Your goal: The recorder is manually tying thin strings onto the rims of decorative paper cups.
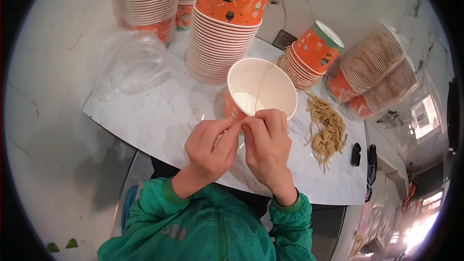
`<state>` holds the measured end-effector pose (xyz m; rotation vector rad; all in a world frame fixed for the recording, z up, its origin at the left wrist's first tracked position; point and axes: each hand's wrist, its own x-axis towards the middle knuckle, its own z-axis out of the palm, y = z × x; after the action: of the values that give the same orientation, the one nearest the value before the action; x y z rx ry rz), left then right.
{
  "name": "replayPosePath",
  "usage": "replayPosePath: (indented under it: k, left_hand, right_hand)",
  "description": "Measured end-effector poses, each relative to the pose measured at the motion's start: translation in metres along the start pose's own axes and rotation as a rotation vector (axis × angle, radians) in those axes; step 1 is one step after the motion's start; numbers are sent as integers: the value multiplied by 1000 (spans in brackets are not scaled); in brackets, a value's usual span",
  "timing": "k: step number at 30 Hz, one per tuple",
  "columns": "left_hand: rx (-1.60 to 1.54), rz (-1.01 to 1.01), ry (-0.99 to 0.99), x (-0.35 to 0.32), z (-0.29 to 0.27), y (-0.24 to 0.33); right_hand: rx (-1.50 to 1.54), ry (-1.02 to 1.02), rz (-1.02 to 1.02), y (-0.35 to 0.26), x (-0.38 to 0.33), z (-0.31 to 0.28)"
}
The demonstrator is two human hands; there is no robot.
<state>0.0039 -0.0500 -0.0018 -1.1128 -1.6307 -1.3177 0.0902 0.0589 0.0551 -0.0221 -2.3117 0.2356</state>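
A white-lined paper bucket (270, 79) with an orange outside tilts toward me on the marbled table. A thin strand of twine (260, 82) crosses its mouth from the far rim to the near rim. At the near rim my right hand (268, 147) pinches around the strand's near end. My left hand (210, 147) is closed too, its fingertips meeting those of the right; what lies between them is hidden. Right of the bucket lies a loose heap of tan twine (326, 128).
Behind the bucket rises a tall stack of paper buckets (220, 43). A shorter orange stack (314, 50) and bagged stacks (374, 67) stand at right. Clear plastic wrap (133, 63) lies at left, and a small black object (356, 154) near the right edge. A socket (284, 39) is behind.
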Motion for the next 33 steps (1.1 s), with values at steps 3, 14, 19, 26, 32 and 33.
replayPosePath:
  k: [3,14,19,26,32,33]
  left_hand:
    - [80,105,34,0,-1,-7]
    - [-143,214,-76,24,-4,-29]
    - [-174,161,-130,25,-5,-24]
    - [-494,-491,-263,9,-8,-2]
    - [-931,-972,-376,3,-20,4]
    - [-931,-972,-379,5,-20,6]
  right_hand:
    - [9,-9,-3,0,2,0]
    - [96,-58,-13,13,6,-8]
    - [157,-36,-21,16,6,-9]
    - [241,71,130,6,-13,-10]
    - [278,162,146,-7,-27,-4]
    - [292,171,157,-7,-30,-1]
